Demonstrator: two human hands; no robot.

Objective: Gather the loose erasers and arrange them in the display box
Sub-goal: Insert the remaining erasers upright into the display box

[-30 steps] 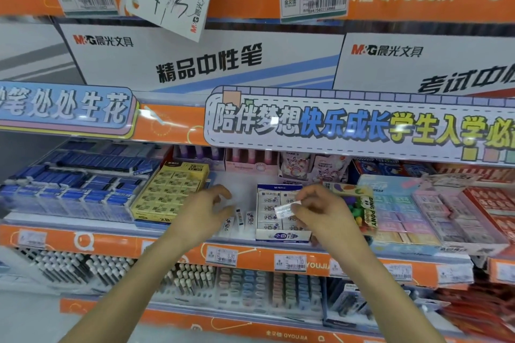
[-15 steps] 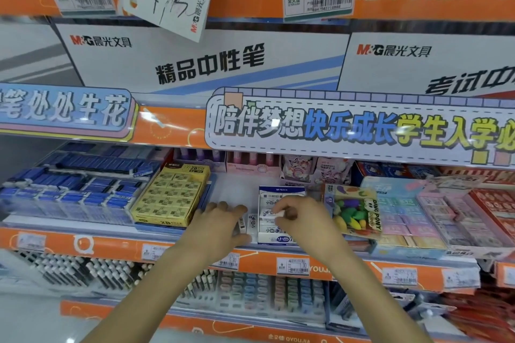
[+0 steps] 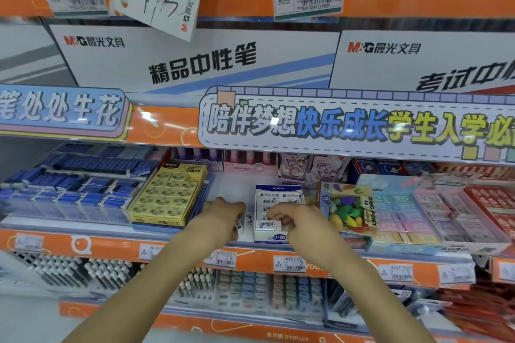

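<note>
The white and blue display box stands on the white shelf, with rows of white erasers in it. My right hand reaches over its front row, fingers curled around a white eraser that sits at the front of the box. Just left of the box, a loose eraser stands on end on the shelf. My left hand is right beside it, and its fingers are closed on another loose eraser, of which only the end shows.
A yellow 2B eraser box lies left of my hands and a pack of fruit-shaped erasers leans right of the display box. Pastel eraser trays fill the right. An orange price rail edges the shelf, with pens below.
My right hand has carried its eraser down from above the box into the front row. My left hand has closed over the loose erasers left of the box. The camera has moved closer.
</note>
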